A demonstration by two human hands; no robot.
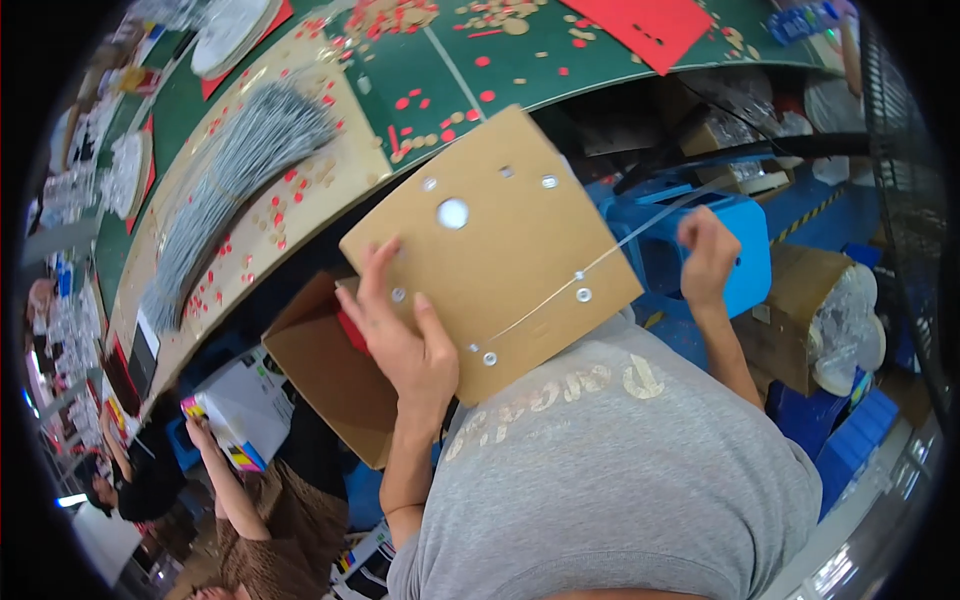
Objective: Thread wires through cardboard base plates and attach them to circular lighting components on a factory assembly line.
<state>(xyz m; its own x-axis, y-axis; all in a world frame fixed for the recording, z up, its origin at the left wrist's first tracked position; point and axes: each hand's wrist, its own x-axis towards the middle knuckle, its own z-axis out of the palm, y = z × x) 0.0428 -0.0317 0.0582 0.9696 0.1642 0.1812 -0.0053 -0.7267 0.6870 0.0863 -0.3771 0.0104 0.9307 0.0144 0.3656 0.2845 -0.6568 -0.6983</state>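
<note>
A square tan cardboard panel (540, 225) is tilted in front of my chest, with one large round hole and several small holes. My left hand (408, 345) holds it by the left edge, thumb and spread fingers on its face. A thin pale wire (540, 302) runs across the panel between two small holes and on past its right edge toward my right hand (710, 255). The fingers of my right hand are curled closed near that strand, the pinch itself partly hidden. Light shows through the holes.
A bundle of grey wires (235, 165) lies on the curved green table (440, 75) among red and tan cut-outs. A red sheet (640, 28) is at the far edge. Below stand an open carton (330, 375), a blue stool (745, 250) and a box of wrapped items (800, 320). A co-worker (270, 520) sits at left.
</note>
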